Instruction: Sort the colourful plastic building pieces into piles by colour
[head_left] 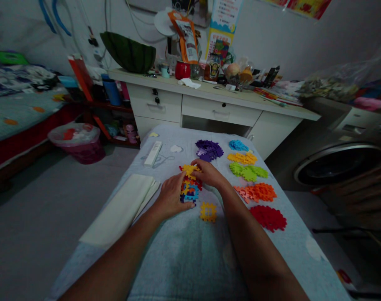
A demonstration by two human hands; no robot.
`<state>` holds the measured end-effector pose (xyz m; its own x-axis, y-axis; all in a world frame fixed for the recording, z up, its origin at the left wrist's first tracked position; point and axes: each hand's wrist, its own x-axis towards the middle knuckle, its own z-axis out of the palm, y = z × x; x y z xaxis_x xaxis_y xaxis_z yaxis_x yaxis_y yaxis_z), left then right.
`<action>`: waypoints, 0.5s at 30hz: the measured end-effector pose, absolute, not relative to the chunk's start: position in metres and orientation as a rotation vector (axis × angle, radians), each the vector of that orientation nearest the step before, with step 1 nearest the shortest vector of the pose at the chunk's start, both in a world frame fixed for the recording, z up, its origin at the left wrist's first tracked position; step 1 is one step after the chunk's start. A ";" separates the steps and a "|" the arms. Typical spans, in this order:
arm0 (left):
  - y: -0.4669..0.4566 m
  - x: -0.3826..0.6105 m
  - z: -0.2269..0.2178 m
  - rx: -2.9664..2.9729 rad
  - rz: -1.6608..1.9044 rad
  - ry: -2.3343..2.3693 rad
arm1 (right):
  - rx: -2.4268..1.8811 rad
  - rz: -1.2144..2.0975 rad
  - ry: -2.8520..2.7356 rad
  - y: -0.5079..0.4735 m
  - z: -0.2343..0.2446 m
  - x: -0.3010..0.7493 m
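A mixed heap of coloured plastic interlocking pieces (190,190) lies in the middle of a table covered with a pale blue cloth (184,255). My left hand (172,195) rests on the heap's left side, fingers curled over it. My right hand (207,172) pinches a yellow piece (189,169) at the top of the heap. A single yellow piece (208,211) lies just below the heap. To the right sit sorted piles: purple (209,149), blue (238,145), yellow-orange (242,158), green (248,171), orange (257,192), red (268,218).
A folded cream cloth (121,211) lies at the table's left and a white remote (153,153) beyond it. A cluttered white desk (215,102) stands behind. A washing machine (337,163) is at right, a bin (79,142) and bed (14,113) at left.
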<state>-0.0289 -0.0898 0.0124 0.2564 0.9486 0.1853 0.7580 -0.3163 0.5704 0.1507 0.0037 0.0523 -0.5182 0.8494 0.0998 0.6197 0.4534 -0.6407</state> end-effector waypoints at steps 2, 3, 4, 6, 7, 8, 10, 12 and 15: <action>-0.090 -0.029 0.012 2.172 0.711 1.559 | -1.255 0.778 -2.275 0.003 0.051 0.151; -0.090 -0.029 0.011 2.177 0.715 1.558 | -1.259 0.787 -2.256 0.003 0.051 0.151; -0.090 -0.029 0.010 2.182 0.724 1.560 | -1.259 0.798 -2.234 0.002 0.051 0.151; -0.089 -0.029 0.008 2.189 0.744 1.560 | -1.245 0.829 -2.183 0.002 0.051 0.151; -0.089 -0.029 0.007 2.190 0.751 1.560 | -1.230 0.846 -2.162 0.002 0.051 0.151; -0.089 -0.029 0.007 2.190 0.756 1.562 | -1.211 0.862 -2.146 0.002 0.051 0.151; -0.089 -0.029 0.007 2.186 0.763 1.567 | -1.168 0.885 -2.135 0.002 0.052 0.150; -0.089 -0.029 0.007 2.182 0.770 1.570 | -1.127 0.891 -2.146 0.002 0.053 0.149; -0.089 -0.029 0.007 2.177 0.772 1.569 | -1.105 0.895 -2.159 0.002 0.054 0.147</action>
